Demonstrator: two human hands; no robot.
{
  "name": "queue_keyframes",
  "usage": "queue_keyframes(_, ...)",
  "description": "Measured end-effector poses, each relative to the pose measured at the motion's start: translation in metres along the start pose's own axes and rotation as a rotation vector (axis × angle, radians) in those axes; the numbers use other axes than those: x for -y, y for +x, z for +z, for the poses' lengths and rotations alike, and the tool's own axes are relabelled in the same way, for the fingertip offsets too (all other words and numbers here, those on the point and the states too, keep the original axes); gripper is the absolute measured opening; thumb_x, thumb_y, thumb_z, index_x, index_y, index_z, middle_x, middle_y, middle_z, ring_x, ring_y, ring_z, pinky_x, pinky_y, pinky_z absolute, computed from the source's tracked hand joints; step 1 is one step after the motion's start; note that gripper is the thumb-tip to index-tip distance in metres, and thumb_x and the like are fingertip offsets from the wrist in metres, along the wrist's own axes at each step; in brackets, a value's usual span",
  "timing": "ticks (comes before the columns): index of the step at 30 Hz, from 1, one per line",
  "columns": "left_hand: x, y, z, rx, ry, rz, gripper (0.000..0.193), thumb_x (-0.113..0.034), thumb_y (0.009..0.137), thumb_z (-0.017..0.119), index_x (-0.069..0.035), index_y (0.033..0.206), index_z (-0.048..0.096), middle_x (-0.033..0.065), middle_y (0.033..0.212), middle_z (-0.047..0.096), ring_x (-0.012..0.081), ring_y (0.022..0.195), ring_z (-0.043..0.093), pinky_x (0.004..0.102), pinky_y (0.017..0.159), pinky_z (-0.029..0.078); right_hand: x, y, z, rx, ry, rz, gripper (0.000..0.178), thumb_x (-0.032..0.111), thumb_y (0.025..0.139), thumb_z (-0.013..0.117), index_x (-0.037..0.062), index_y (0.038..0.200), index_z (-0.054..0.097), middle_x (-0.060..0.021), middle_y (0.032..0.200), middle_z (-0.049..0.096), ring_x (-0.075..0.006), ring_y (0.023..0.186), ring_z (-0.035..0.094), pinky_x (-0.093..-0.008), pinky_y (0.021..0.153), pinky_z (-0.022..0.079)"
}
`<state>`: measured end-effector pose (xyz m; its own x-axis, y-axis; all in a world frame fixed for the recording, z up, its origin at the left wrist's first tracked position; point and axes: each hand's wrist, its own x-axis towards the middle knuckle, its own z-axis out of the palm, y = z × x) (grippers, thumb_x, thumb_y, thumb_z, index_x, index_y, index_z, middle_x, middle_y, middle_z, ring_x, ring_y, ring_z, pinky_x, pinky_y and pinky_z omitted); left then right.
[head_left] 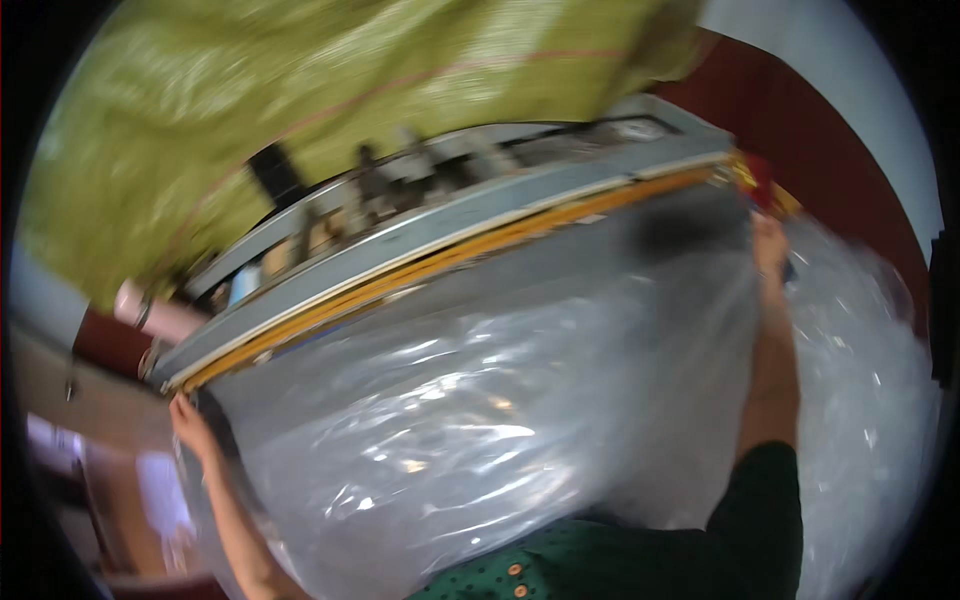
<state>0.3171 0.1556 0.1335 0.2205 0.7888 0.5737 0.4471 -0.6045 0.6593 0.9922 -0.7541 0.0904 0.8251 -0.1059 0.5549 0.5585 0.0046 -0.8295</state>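
One large clear plastic bag (pixel 470 420), filled and billowing, glossy with white glare streaks; it takes up the middle and lower right of the view and is pressed at its upper edge against the machine. Contents cannot be told through the film.

One long machine (pixel 420 245) with a grey metal housing, running slantwise from lower left to upper right. One yellow-orange strip (pixel 450 262) runs the length of its lower edge, just above the bag's top edge. Dark fittings stand along its upper side; they are too blurred to count or name. One small red part (pixel 757 172) sits at the machine's right end.

One expanse of yellow-green woven sacking (pixel 300 90), with a thin reddish line across it, fills the upper left behind the machine.

Two hands, both the person's own. Left hand (pixel 190 425): at the bag's upper left corner, just under the left end of the machine, fingers closed on the bag's edge. Right hand (pixel 770 245): arm stretched up along the bag's right side, hand at the upper right corner near the red part; it touches the film, but the blur does not show whether the fingers are clenched on it.

One dark green garment (pixel 640 565) with small dots and two orange buttons, at the lower edge.

One dark red-brown surface (pixel 800 120) lies beyond the machine at upper right. No labels or signs are legible.
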Motion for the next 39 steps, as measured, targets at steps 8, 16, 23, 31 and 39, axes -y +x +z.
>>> queue_keyframes(8,-0.404,-0.145,0.056,1.163,-0.501,0.023,0.022,-0.018,0.086,0.052,-0.003,0.101,0.060,0.0073,0.094,0.064,0.0151,0.083,0.061,0.0244,0.070,0.044,0.049,-0.021,0.071,-0.071,-0.566,0.073,0.031,0.031,0.085,0.056,0.0016,0.077,0.056,-0.0100,0.063,0.055,-0.0195,0.060,0.053,-0.0329,0.061,0.043)
queue_keyframes(16,-0.560,-0.336,0.144,1.696,-0.656,0.157,0.053,-0.017,0.086,0.059,0.003,0.129,0.035,0.0125,0.120,0.053,0.0204,0.109,0.050,0.0318,0.094,0.039,0.060,-0.026,0.078,-0.113,-0.479,0.042,0.025,0.026,0.084,0.057,0.0019,0.078,0.055,-0.0144,0.064,0.053,-0.0251,0.060,0.050,-0.0352,0.060,0.041)
queue_keyframes(23,-0.515,-0.305,0.059,2.197,-0.819,0.169,0.027,-0.009,0.082,0.061,-0.004,0.108,0.059,0.0127,0.102,0.064,0.0178,0.100,0.057,0.0316,0.080,0.045,0.050,-0.025,0.075,-0.075,-0.617,-0.007,0.025,0.028,0.083,0.059,0.0046,0.075,0.057,-0.0129,0.066,0.056,-0.0255,0.061,0.052,-0.0355,0.061,0.042)
queue_keyframes(31,-0.385,-0.239,-0.120,1.187,-1.749,-0.059,0.017,-0.012,0.080,0.062,-0.006,0.096,0.064,0.0179,0.091,0.065,0.0323,0.083,0.064,0.0491,0.071,0.049,0.052,-0.022,0.070,0.053,-0.734,-0.114,0.026,0.031,0.086,0.054,0.0059,0.082,0.057,-0.0161,0.072,0.055,-0.0280,0.064,0.051,-0.0370,0.062,0.041)
queue_keyframes(39,-0.366,-0.300,-0.135,1.320,-0.313,0.019,0.046,-0.015,0.080,0.052,-0.002,0.123,0.044,0.0119,0.122,0.047,0.0214,0.114,0.043,0.0297,0.096,0.032,0.042,-0.013,0.065,0.118,-0.913,-0.036,0.029,0.033,0.088,0.050,0.0056,0.087,0.058,-0.0154,0.078,0.060,-0.0301,0.072,0.056,-0.0360,0.068,0.043)
